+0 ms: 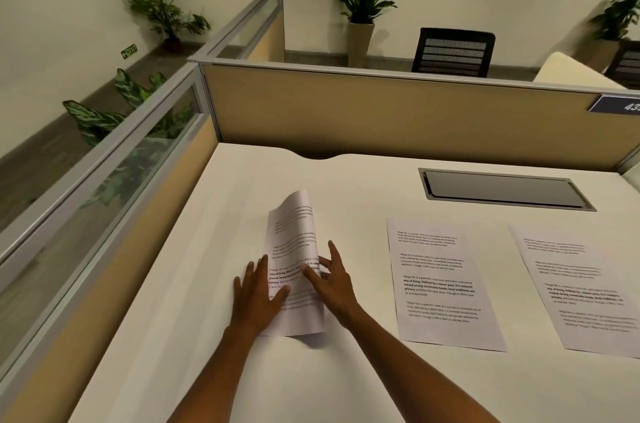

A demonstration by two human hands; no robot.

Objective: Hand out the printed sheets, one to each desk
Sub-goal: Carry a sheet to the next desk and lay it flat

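Observation:
On the white desk (214,249) a printed sheet (294,235) curls up along its right edge at the desk's left-middle. My left hand (258,294) lies flat on the sheet's lower left, thumb across the text. My right hand (332,284) has its fingers spread, thumb and fingertips pinching the lifted right edge. Two more printed sheets lie flat to the right: one (443,284) in the middle, another (581,291) near the right edge of the view.
A grey cable hatch (502,189) is set into the desk at the back right. Beige partitions (381,111) with glass tops wall the desk behind and on the left. Beyond stand potted plants (362,7) and a black mesh chair (452,52).

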